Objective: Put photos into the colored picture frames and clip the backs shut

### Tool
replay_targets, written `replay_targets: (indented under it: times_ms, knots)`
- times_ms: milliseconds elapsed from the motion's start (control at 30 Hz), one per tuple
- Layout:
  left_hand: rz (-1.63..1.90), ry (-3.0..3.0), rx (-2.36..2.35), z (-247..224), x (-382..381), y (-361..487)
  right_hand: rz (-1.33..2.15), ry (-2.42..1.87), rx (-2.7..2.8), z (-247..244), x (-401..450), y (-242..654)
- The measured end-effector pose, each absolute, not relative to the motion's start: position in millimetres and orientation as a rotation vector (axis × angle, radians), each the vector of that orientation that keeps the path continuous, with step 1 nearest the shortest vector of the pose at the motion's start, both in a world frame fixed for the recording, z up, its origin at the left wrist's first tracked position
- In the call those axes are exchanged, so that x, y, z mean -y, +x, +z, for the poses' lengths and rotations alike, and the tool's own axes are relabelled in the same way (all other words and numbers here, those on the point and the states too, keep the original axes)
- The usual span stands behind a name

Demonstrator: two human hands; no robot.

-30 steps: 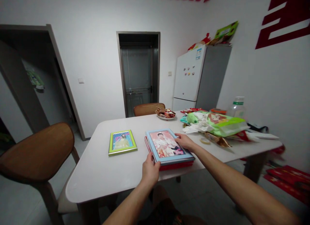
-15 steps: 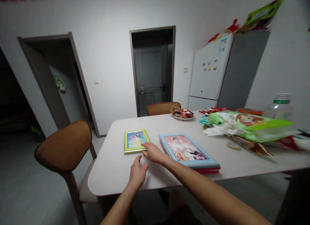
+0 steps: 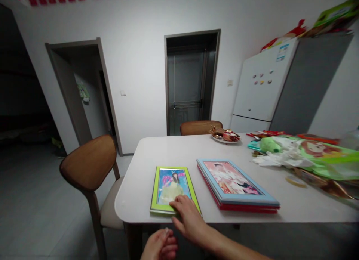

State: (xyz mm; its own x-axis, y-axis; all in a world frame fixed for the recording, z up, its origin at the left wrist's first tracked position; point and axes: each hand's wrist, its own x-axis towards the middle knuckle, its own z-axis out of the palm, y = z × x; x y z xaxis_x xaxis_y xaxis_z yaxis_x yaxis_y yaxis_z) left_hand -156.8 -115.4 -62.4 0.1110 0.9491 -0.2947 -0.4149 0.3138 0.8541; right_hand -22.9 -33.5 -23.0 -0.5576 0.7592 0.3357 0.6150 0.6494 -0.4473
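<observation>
A lime-green picture frame [image 3: 193, 192], holding a photo of a figure in a pale yellow dress, lies flat near the table's front edge. My right hand [image 3: 189, 217] grips its near right corner, fingers on top and thumb at the front edge. Just off the table's edge, my left hand [image 3: 161, 245] is closed with its fingers curled, apart from the frame. Nothing shows in it. To the right lies a stack of larger frames: a light-blue picture frame [image 3: 241, 198] with a pinkish photo on top, and red frame edges [image 3: 249, 208] beneath.
On the white table [image 3: 157, 149] sit a plate [image 3: 227, 141] with wrapped items, a green plastic bag [image 3: 331, 163], crumpled tissues [image 3: 280, 157] and a tape roll [image 3: 295, 182]. A brown chair [image 3: 89, 163] stands at the left, another chair [image 3: 200, 127] behind.
The green picture frame has slid toward me, to the front edge, with my right hand on it. My left hand has dropped lower and its fingers have curled. The view has turned left.
</observation>
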Motion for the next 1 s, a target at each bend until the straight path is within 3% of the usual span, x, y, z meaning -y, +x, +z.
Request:
replay_targets:
  times_ms: [167,433,700,833,1000]
  knots:
    - [1.430,0.703,-0.990,-49.5,110.3,-139.4,0.769,-0.876,2.282,-6.5,76.4,-17.1]
    - [1.792,0.916,-1.230,-24.1,101.5,-147.8,1.215,-0.750,1.826,7.1,58.5,-29.4]
    - [1.506,2.247,-1.613,-23.8,107.9,-149.9,1.591,-0.727,1.004,55.3,27.6,0.2]
    - [1.260,2.612,-1.649,-43.7,106.1,-140.0,1.563,-0.928,1.138,42.8,16.4,16.9]
    - [1.065,2.713,-1.696,-53.0,102.2,-123.7,1.239,-1.255,1.518,5.2,1.6,27.3]
